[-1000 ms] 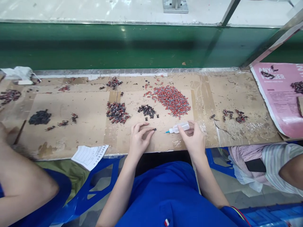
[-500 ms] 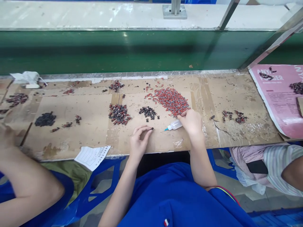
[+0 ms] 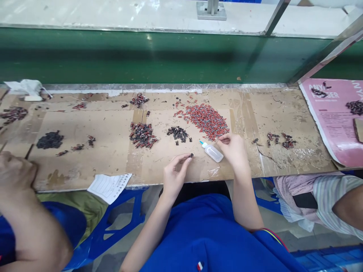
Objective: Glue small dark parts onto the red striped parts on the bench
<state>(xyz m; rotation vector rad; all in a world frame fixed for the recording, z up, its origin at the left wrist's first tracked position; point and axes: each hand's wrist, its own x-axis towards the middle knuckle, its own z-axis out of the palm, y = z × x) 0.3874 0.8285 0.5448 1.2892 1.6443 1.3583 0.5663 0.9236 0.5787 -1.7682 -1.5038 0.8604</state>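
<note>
Between the thumb and fingertips of my left hand (image 3: 176, 172) is a small black part (image 3: 191, 155), held just above the cardboard. My right hand (image 3: 234, 151) is closed in a pinch at the lower edge of a heap of small red and silver pieces (image 3: 208, 121); whatever its fingertips hold is too small to make out. A clear squeeze bottle (image 3: 214, 152) with a teal tip lies on the cardboard between my hands, its tip pointing up and left. Beyond my left hand sits a small pile of black parts (image 3: 178, 133).
The cardboard-covered bench (image 3: 93, 158) carries a pile of red-and-black pieces (image 3: 142, 135) and a black pile (image 3: 50, 139) further left. A paper slip (image 3: 109, 187) overhangs the front edge. A co-worker's arm (image 3: 28, 211) is at left; a pink sheet (image 3: 331, 124) lies at right.
My right hand has let go of the squeeze bottle, which now lies turned on the cardboard. My left hand has moved right with the black part. The co-worker's hand at left has shifted.
</note>
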